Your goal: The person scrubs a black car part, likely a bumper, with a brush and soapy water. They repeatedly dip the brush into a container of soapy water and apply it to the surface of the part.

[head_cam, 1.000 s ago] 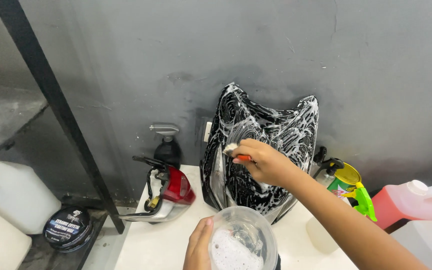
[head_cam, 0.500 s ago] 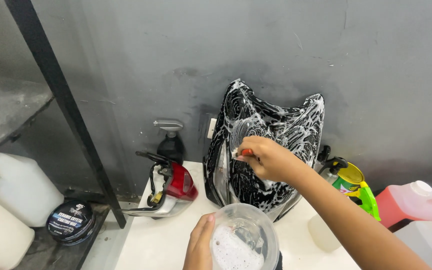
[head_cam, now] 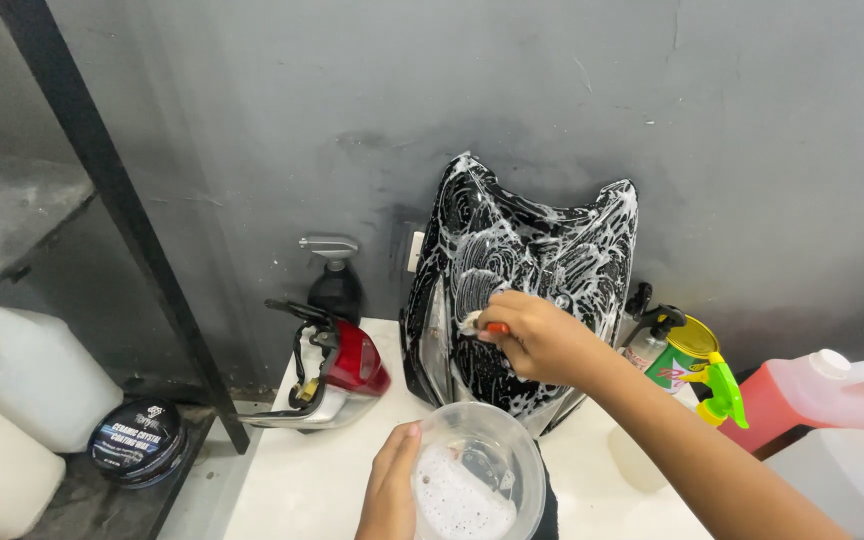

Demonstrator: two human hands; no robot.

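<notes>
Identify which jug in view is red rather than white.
The red jug at the far right, lying behind the green spray nozzle; the two jugs at left are white.

In front of me stands a dark grey wall, painted matte, with some small white scratches and a darker stain near its middle. A small white socket plate sits low on this wall. Below it is the white desk, smooth and a little shiny. On my left there is a black metal shelf frame, whose post goes slanted across my view from the top down to the floor. One grey shelf board of it looks dusty. The floor under the shelf is dark grey and rough. The light is soft and even, with weak shadows on the wall.
</notes>
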